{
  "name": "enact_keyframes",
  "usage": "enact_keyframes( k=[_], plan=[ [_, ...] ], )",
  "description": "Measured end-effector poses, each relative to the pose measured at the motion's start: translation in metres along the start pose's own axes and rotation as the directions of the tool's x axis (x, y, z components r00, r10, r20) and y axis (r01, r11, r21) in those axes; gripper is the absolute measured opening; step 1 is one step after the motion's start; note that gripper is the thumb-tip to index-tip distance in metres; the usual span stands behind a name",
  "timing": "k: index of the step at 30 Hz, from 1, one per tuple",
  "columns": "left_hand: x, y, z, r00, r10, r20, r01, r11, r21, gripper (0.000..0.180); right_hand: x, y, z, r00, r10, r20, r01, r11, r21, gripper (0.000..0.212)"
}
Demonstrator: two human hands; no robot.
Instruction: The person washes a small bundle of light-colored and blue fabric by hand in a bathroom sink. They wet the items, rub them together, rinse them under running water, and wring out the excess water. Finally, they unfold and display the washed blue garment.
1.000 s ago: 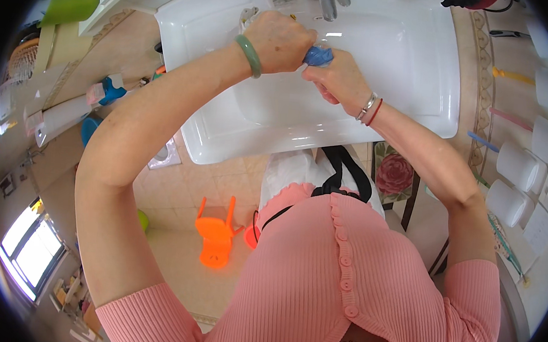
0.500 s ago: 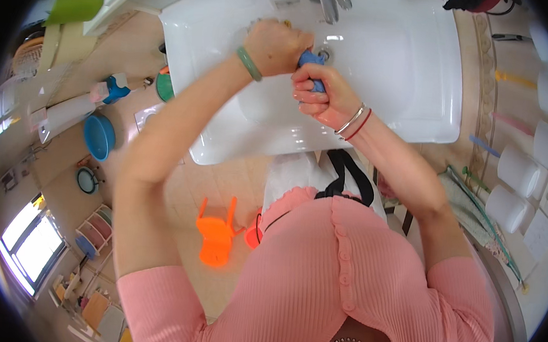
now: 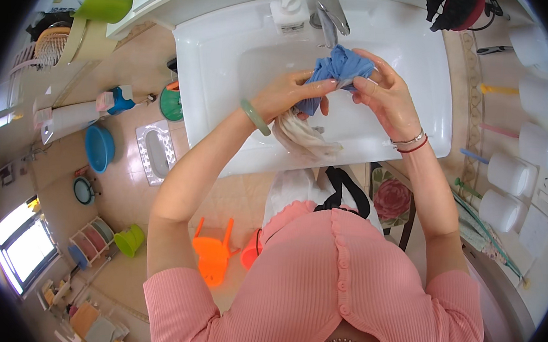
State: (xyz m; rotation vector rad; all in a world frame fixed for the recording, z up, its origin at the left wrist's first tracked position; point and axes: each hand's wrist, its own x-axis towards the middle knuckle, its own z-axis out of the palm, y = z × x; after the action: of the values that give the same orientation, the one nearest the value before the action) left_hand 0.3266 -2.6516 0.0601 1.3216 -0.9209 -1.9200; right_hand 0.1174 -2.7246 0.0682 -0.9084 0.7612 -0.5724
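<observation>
A wet-looking blue cloth (image 3: 345,65) is bunched between my two hands over the white sink. My left hand (image 3: 285,95), below a green bangle, is closed on its left part, the thumb lying across the top. From under that hand hangs a whitish, crumpled cloth (image 3: 303,135); I cannot tell whether it is part of the blue one. My right hand (image 3: 393,102), with a silver bracelet and a red cord at the wrist, pinches the blue cloth's right edge between thumb and fingers.
The sink (image 3: 193,102) has a chrome faucet (image 3: 332,17) and a white pump bottle (image 3: 290,13) at its back. White cup-like holders (image 3: 514,174) with toothbrushes line the right wall. Behind me on the floor stands an orange child-size chair (image 3: 212,252); a squat toilet (image 3: 156,152) lies left.
Both fists were clenched tightly around the blue cloth. Now my hands have moved apart, the cloth is loosened and spread between them, and the whitish cloth hangs in sight.
</observation>
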Motion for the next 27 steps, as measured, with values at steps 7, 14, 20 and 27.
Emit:
enact_keyframes(
  k=[7,14,20,27],
  plan=[
    [-0.005,-0.002,0.013,1.0,0.008,-0.007,-0.009,0.993,-0.119,0.04,-0.021,-0.013,0.017,0.979,-0.17,-0.11,0.13,0.943,-0.305,0.047],
    [-0.017,0.002,0.025,0.953,0.013,-0.304,-0.111,0.945,-0.306,0.031,-0.038,-0.031,0.015,0.976,-0.207,-0.064,0.17,0.915,-0.365,0.044],
    [-0.019,-0.014,0.023,0.921,0.14,-0.365,-0.279,0.889,-0.362,0.028,-0.043,-0.024,0.019,0.978,-0.195,-0.079,0.155,0.921,-0.356,0.039],
    [-0.026,-0.032,0.002,0.895,0.151,-0.419,-0.34,0.839,-0.425,0.027,-0.047,-0.037,0.013,0.885,-0.465,0.03,0.283,0.486,-0.827,0.023]
  ],
)
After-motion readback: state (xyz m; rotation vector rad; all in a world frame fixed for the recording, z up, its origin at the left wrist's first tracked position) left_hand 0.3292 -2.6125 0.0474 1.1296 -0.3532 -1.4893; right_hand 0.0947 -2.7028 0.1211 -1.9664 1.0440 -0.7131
